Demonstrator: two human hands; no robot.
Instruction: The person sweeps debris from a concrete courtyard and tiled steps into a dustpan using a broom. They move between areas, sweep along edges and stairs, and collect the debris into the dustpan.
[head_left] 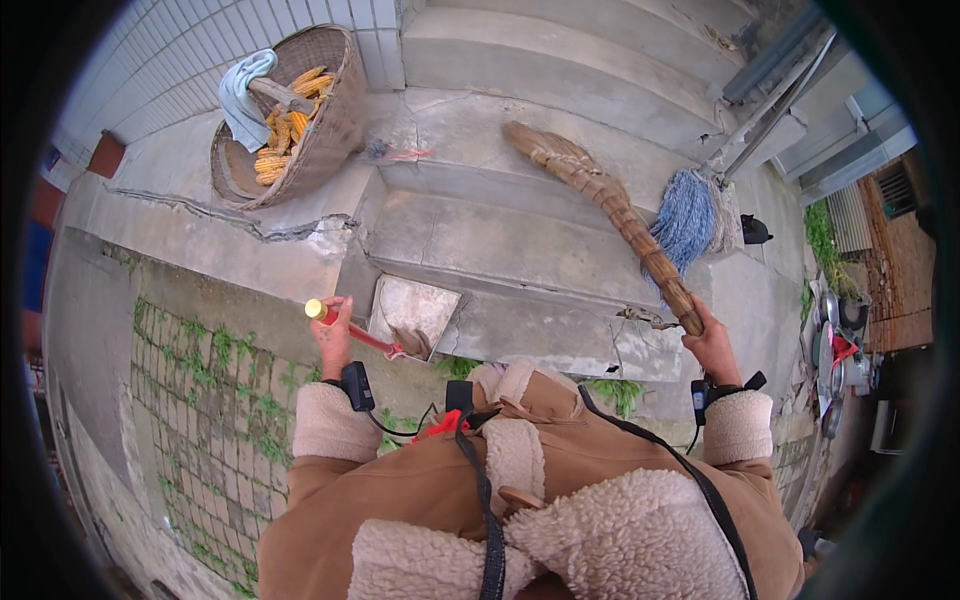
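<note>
My left hand is closed round a red stick handle with a yellow end cap; the handle slants down to a pale, square dustpan. Some dark debris lies in the pan's near corner. In my right hand is the thick bound handle of a straw broom. Its brush end points up and left, over the concrete steps.
A wicker basket with corn cobs and a pale blue cloth stands on the ledge at left. Concrete steps rise ahead. A blue string mop leans at right. Weedy paving lies lower left.
</note>
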